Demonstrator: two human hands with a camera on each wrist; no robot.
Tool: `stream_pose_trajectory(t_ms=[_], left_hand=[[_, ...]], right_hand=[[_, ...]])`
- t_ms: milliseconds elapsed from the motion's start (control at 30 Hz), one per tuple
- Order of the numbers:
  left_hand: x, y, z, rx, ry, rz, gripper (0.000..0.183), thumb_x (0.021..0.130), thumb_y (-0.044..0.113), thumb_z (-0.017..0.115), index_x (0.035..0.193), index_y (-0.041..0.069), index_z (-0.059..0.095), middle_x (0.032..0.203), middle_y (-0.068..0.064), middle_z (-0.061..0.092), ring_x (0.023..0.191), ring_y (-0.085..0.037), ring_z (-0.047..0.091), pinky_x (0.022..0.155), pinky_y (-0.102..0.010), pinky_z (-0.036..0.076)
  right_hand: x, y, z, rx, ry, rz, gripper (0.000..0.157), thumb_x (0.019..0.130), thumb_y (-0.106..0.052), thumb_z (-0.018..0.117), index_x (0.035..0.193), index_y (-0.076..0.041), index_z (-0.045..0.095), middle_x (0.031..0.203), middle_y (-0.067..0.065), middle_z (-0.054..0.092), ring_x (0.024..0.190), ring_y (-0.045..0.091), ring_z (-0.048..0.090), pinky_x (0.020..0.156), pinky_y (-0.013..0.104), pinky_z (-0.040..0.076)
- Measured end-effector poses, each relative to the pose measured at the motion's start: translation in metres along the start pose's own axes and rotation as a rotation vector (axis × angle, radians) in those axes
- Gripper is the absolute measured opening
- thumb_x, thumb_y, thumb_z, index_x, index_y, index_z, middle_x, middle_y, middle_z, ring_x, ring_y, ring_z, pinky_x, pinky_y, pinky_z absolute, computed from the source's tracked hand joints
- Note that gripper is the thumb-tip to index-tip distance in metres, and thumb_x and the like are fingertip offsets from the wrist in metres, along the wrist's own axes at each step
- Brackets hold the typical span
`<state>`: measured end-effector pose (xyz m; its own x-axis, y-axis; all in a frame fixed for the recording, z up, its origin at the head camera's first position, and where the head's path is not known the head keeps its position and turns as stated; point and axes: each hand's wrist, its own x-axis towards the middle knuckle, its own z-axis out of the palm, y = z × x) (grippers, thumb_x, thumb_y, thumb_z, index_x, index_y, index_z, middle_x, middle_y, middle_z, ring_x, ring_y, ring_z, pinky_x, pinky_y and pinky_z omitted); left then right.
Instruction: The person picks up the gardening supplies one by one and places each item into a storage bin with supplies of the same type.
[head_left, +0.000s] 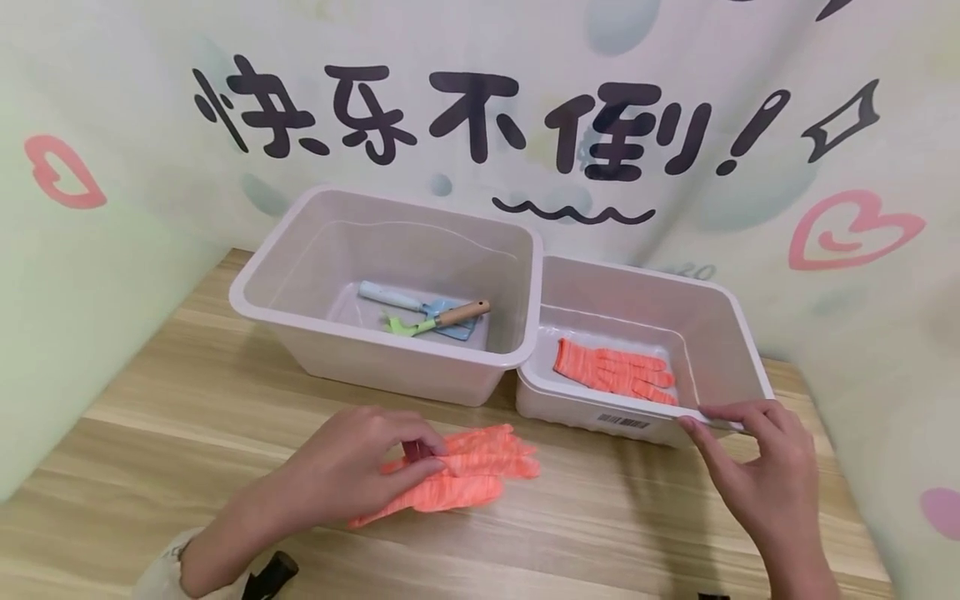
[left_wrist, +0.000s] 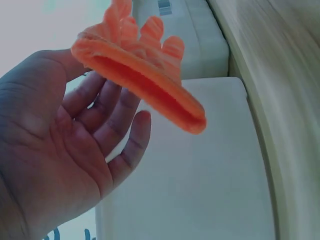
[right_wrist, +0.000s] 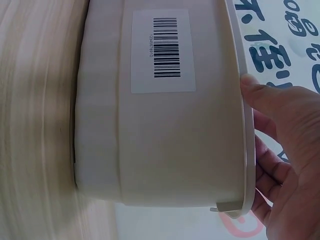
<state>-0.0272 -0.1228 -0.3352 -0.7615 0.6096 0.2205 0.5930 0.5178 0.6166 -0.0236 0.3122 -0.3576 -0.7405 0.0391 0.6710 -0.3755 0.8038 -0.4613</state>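
My left hand (head_left: 345, 462) pinches an orange knit glove (head_left: 480, 467) between thumb and fingers at its cuff side. The glove is held over the table in front of the two bins, its fingers pointing right. In the left wrist view, the cuff opening (left_wrist: 150, 90) faces the camera. My right hand (head_left: 776, 479) grips the front right rim of the right-hand grey bin (head_left: 558, 408), thumb on the near side and fingers over the edge. A second orange glove (head_left: 611, 371) lies flat inside that bin.
Left of it stands another grey bin (head_left: 390, 367), its rim overlapping the right bin's in the head view. Inside lie a blue hand trowel (head_left: 393, 296) and a small green garden tool with a wooden handle (head_left: 461, 312). A printed curtain (head_left: 480, 183) hangs behind the wooden table (head_left: 187, 400).
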Motion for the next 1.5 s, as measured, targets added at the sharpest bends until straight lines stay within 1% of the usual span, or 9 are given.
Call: stream_pose_trajectory(t_ms=[67,133,200,400,533,833,1100,1300,1500], left_hand=[[0.002,0.003,-0.003,-0.018,0.014,-0.017,0.003,0.097,0.029,0.079,0.1,0.029,0.08,0.086,0.024,0.073,0.078,0.011,0.061,0.071,-0.017,0.054],[0.005,0.006,-0.008,-0.044,0.016,-0.037,0.003,0.097,0.029,0.079,0.1,0.029,0.08,0.085,0.024,0.072,0.078,0.009,0.061,0.071,-0.018,0.054],[0.01,0.01,-0.014,-0.062,0.012,-0.045,0.002,0.098,0.029,0.079,0.099,0.029,0.08,0.084,0.024,0.071,0.077,0.009,0.061,0.072,-0.019,0.054],[0.025,0.021,-0.029,-0.077,0.001,-0.048,0.006,0.096,0.025,0.08,0.098,0.032,0.08,0.083,0.024,0.071,0.077,0.007,0.062,0.068,-0.02,0.053],[0.037,0.027,-0.038,-0.106,-0.026,-0.054,0.006,0.097,0.025,0.079,0.099,0.031,0.079,0.084,0.024,0.071,0.078,0.005,0.063,0.075,-0.022,0.055],[0.06,0.028,-0.055,-0.187,-0.067,-0.04,0.003,0.096,0.024,0.079,0.097,0.025,0.081,0.084,0.017,0.075,0.077,-0.002,0.066,0.076,-0.026,0.058],[0.087,0.042,-0.069,-0.24,-0.097,-0.056,0.005,0.095,0.022,0.079,0.098,0.025,0.082,0.083,0.013,0.075,0.092,-0.009,0.072,0.076,-0.028,0.058],[0.107,0.046,-0.074,-0.261,-0.147,-0.041,0.005,0.097,0.022,0.077,0.098,0.02,0.082,0.082,0.009,0.075,0.078,-0.011,0.068,0.07,-0.026,0.057],[0.127,0.047,-0.076,-0.313,-0.161,-0.049,0.007,0.098,0.02,0.075,0.099,0.018,0.081,0.086,0.005,0.077,0.081,-0.015,0.069,0.076,-0.031,0.058]], right_hand=[[0.001,-0.001,0.0,-0.009,-0.002,0.011,0.027,0.075,-0.024,0.097,0.09,-0.006,0.082,0.083,0.01,0.066,0.093,-0.018,0.047,0.086,0.015,0.031],[0.002,-0.002,0.0,-0.012,0.003,0.015,0.029,0.065,-0.005,0.096,0.089,-0.007,0.082,0.082,0.01,0.067,0.094,-0.018,0.047,0.085,0.015,0.031],[0.002,-0.002,0.0,-0.013,0.003,0.02,0.031,0.062,-0.001,0.096,0.089,-0.007,0.082,0.082,0.01,0.066,0.094,-0.018,0.047,0.085,0.015,0.031],[0.002,-0.004,-0.001,-0.021,-0.004,0.033,0.033,0.061,0.002,0.095,0.09,-0.007,0.082,0.082,0.009,0.065,0.093,-0.018,0.046,0.084,0.015,0.031],[0.001,-0.005,-0.002,-0.031,-0.012,0.048,0.034,0.061,0.004,0.095,0.089,-0.007,0.082,0.081,0.008,0.065,0.092,-0.017,0.046,0.084,0.017,0.031],[0.001,-0.006,-0.003,-0.04,-0.016,0.053,0.033,0.061,0.003,0.095,0.09,-0.005,0.082,0.082,0.008,0.065,0.093,-0.02,0.044,0.084,0.016,0.031],[0.002,-0.006,-0.004,-0.042,-0.012,0.047,0.034,0.06,0.005,0.095,0.089,-0.006,0.081,0.082,0.01,0.065,0.094,-0.019,0.045,0.084,0.016,0.031],[0.002,-0.008,-0.005,-0.058,-0.015,0.067,0.034,0.06,0.006,0.095,0.089,-0.005,0.081,0.083,0.01,0.065,0.096,-0.019,0.043,0.085,0.017,0.03],[0.002,-0.01,-0.003,-0.054,-0.024,0.072,0.032,0.063,0.005,0.096,0.089,-0.003,0.081,0.083,0.011,0.065,0.096,-0.018,0.043,0.084,0.018,0.03]])
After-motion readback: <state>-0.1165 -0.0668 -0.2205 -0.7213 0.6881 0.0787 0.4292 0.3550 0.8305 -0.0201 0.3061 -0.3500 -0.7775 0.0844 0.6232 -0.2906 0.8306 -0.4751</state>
